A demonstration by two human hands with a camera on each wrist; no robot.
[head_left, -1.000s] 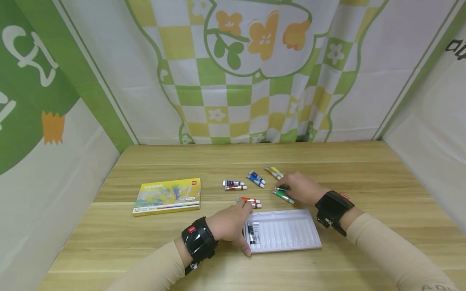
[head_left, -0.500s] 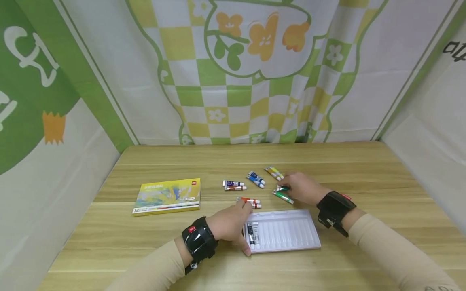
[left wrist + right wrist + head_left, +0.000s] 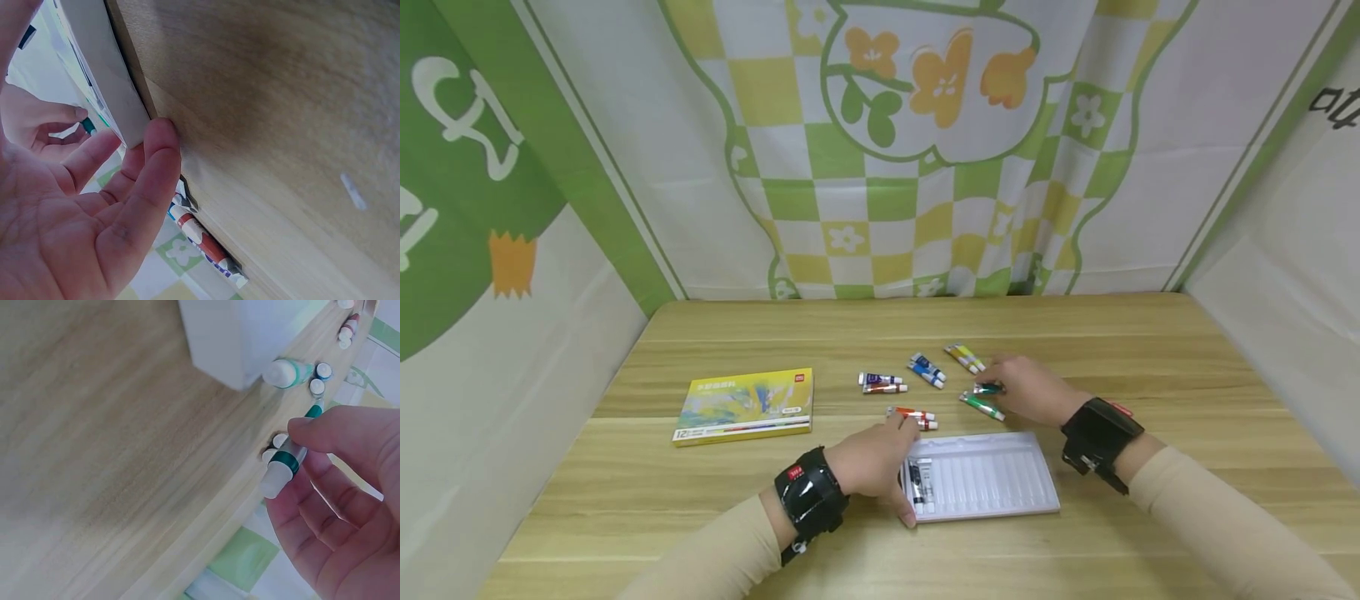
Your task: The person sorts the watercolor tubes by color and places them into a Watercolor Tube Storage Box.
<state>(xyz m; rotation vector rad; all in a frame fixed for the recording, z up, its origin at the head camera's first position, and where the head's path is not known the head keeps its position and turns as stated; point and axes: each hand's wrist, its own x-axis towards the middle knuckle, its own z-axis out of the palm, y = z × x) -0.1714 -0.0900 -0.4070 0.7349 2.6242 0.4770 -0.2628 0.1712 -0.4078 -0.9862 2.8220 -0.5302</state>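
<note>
My left hand point(image 3: 868, 458) holds the left end of a white plastic tray point(image 3: 1000, 479), thumb at the near corner and fingers at the far one. In its leftmost grooves lie a black paint tube point(image 3: 916, 482) and a pale paint tube point(image 3: 928, 485). Beyond the tray's far right corner, my right hand point(image 3: 1037, 393) pinches a dark green paint tube point(image 3: 291, 454) between thumb and fingers, white cap outward in the right wrist view. Just nearer on the table is a lighter green paint tube point(image 3: 982, 407).
Behind the tray lie yellowish tubes point(image 3: 965, 357), blue tubes point(image 3: 927, 371), a purple tube point(image 3: 880, 378), a brown tube point(image 3: 886, 388) and an orange tube point(image 3: 913, 413) with a red one. A yellow box point(image 3: 745, 407) sits at left. A patterned curtain point(image 3: 917, 208) hangs at the table's back.
My right hand has shifted slightly to the right, the dark green paint tube moving with it, away from the lighter green one. My left hand stays on the tray.
</note>
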